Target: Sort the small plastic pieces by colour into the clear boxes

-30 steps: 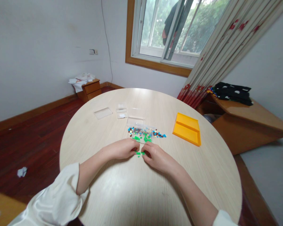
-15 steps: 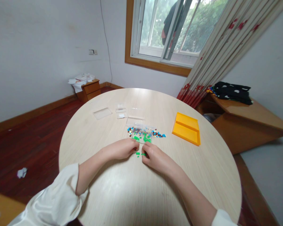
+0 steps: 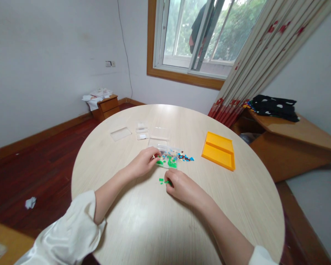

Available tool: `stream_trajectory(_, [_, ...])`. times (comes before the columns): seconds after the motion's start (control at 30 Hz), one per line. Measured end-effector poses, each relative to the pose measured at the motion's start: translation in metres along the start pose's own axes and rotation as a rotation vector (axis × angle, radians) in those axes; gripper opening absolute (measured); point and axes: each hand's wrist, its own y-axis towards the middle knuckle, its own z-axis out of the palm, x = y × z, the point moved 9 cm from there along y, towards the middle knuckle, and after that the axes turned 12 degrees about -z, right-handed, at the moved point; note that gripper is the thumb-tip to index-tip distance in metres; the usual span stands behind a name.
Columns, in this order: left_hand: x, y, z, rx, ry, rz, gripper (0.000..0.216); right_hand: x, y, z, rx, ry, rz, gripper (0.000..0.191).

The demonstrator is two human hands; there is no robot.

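Green plastic bricks stay under the right hand's pinching fingertips; the left hand has left them, reaching, fingers curled, into the clear plastic tray.

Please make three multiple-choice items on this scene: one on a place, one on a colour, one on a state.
1. Where on the round pale wooden table does the yellow plastic tray lie?
A. right of the small coloured pieces
B. left of them
C. under the hands

2. What colour are the small pieces by the right hand?
A. red
B. green
C. white

3. Where is the left hand?
A. in the air by the window
B. on the tray
C. at the heap of small coloured pieces

Answers: 1 A, the tray lies right of the heap. 2 B, the green pieces lie at its fingers. 3 C, its fingers reach the heap's left edge.
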Motion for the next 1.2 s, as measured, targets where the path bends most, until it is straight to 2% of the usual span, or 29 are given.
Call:
stream_trajectory(0.13, [0.000, 0.001, 0.005, -0.055, -0.031, 0.012, 0.017, 0.002, -0.003, -0.002, 0.028, -0.018, -0.006, 0.022])
stream_trajectory(0.27, [-0.003, 0.001, 0.005, -0.029, -0.059, 0.006, 0.017, 0.002, -0.004, -0.003, 0.038, -0.010, 0.009, 0.021])
stream_trajectory(0.37, [-0.005, -0.002, 0.010, 0.113, -0.079, -0.036, 0.015, 0.002, -0.004, -0.004, 0.033, -0.012, 0.011, 0.019])
stream_trajectory(0.53, [-0.004, -0.016, 0.036, 0.495, -0.037, -0.090, 0.015, 0.000, -0.003, -0.003, 0.031, 0.007, 0.003, 0.018])
stream_trajectory(0.63, [-0.003, -0.023, 0.049, 0.600, 0.059, -0.068, 0.018, -0.004, -0.003, -0.003, 0.008, 0.027, 0.011, 0.019])
stream_trajectory(0.87, [-0.010, -0.024, 0.055, 0.534, 0.253, 0.032, 0.008, -0.010, -0.003, -0.005, -0.011, -0.002, 0.041, 0.019])
stream_trajectory(1.2, [-0.015, -0.027, 0.053, 0.507, 0.262, 0.064, 0.012, -0.008, -0.002, -0.004, 0.001, -0.006, 0.037, 0.015])
